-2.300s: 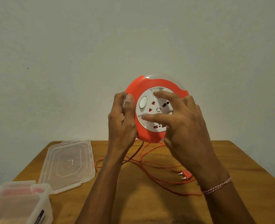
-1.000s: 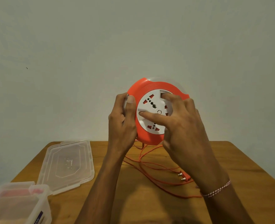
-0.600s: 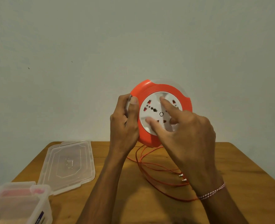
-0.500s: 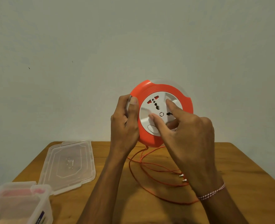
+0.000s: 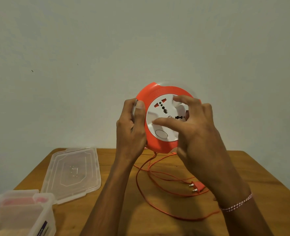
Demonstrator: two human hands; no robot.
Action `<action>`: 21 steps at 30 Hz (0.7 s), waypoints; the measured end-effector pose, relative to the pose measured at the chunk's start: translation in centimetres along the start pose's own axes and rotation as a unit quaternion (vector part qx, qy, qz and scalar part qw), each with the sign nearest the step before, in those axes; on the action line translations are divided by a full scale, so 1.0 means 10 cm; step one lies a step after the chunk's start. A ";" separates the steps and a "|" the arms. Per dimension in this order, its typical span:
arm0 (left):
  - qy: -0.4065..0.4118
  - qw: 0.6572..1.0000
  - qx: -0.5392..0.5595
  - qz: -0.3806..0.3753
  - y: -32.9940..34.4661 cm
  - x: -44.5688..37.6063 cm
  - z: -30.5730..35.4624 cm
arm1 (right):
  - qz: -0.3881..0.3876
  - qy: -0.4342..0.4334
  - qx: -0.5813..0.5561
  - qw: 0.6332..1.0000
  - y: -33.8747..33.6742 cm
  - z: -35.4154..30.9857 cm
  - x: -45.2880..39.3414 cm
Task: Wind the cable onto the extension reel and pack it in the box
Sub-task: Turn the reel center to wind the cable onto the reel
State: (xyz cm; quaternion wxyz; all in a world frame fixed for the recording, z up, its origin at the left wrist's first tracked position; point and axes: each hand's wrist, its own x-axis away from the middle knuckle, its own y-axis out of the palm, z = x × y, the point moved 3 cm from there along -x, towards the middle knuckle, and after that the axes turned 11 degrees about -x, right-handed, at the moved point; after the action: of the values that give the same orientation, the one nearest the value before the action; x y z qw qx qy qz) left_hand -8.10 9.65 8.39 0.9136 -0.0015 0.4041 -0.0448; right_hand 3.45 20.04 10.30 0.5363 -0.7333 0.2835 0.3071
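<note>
I hold a round orange extension reel with a white socket face upright above the table. My left hand grips its left rim, thumb on the orange front. My right hand rests its spread fingertips on the white centre disc. An orange cable hangs from the reel's bottom and lies in loose loops on the wooden table. Its two-pin plug lies by my right forearm. The clear plastic box stands at the lower left corner.
The box's clear lid lies flat on the table's left side, behind the box. A plain wall stands right behind the table. The table's right edge runs diagonally at the lower right.
The white socket disc has turned under my right fingers while my left hand held the rim still. The cable loops on the table have shifted and drawn in toward the reel.
</note>
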 end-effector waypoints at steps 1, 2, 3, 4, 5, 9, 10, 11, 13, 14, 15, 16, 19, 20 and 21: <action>0.003 1.000 0.001 -0.001 0.00 0.00 0.01 | -0.013 0.004 0.017 1.000 0.01 -0.02 0.00; 0.005 1.000 0.001 -0.002 -0.01 0.00 0.01 | -0.017 0.009 0.028 0.999 0.01 -0.03 0.01; 0.006 1.000 0.000 -0.002 -0.01 0.00 0.01 | -0.016 0.014 0.035 0.999 0.00 -0.04 0.01; 0.006 1.000 0.000 -0.001 -0.01 0.00 0.00 | -0.013 0.020 0.036 0.999 -0.01 -0.06 0.02; 0.006 1.000 0.000 -0.001 -0.01 0.00 0.00 | -0.006 0.023 0.037 0.999 -0.01 -0.07 0.02; 0.004 1.000 -0.009 -0.008 0.02 0.02 -0.01 | 0.044 0.025 0.043 0.998 -0.01 -0.07 0.03; 0.004 1.000 -0.010 -0.010 0.03 0.02 -0.01 | 0.053 0.031 0.046 0.997 -0.01 -0.05 0.04; 0.003 1.000 -0.010 -0.011 0.04 0.03 -0.01 | 0.061 0.038 0.051 0.996 0.00 -0.04 0.04; 0.005 1.000 -0.011 -0.017 0.05 0.04 0.00 | 0.080 0.058 0.054 0.994 0.00 -0.02 0.06; 0.007 1.000 -0.013 -0.020 0.06 0.04 0.01 | 0.095 0.070 0.047 0.992 0.00 -0.02 0.08; 0.008 1.000 -0.015 -0.023 0.07 0.04 0.01 | 0.111 0.081 0.042 0.990 -0.01 -0.03 0.09; 0.009 0.999 -0.017 -0.026 0.07 0.05 0.01 | 0.124 0.093 0.038 0.987 -0.02 -0.04 0.09; 0.003 1.000 -0.017 -0.025 0.08 0.05 0.03 | 0.142 0.129 -0.001 0.982 -0.05 -0.03 0.06; 0.000 1.000 -0.017 -0.025 0.08 0.05 0.03 | 0.148 0.133 -0.013 0.980 -0.06 -0.03 0.05; -0.002 1.000 -0.017 -0.025 0.08 0.05 0.03 | 0.153 0.133 -0.020 0.979 -0.07 -0.03 0.05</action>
State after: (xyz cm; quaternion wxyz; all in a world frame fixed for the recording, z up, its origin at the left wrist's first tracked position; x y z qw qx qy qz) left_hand -7.48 10.42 8.15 0.9130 -0.0274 0.4023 -0.0609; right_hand 4.32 19.89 10.42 0.4259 -0.7260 0.4550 0.2907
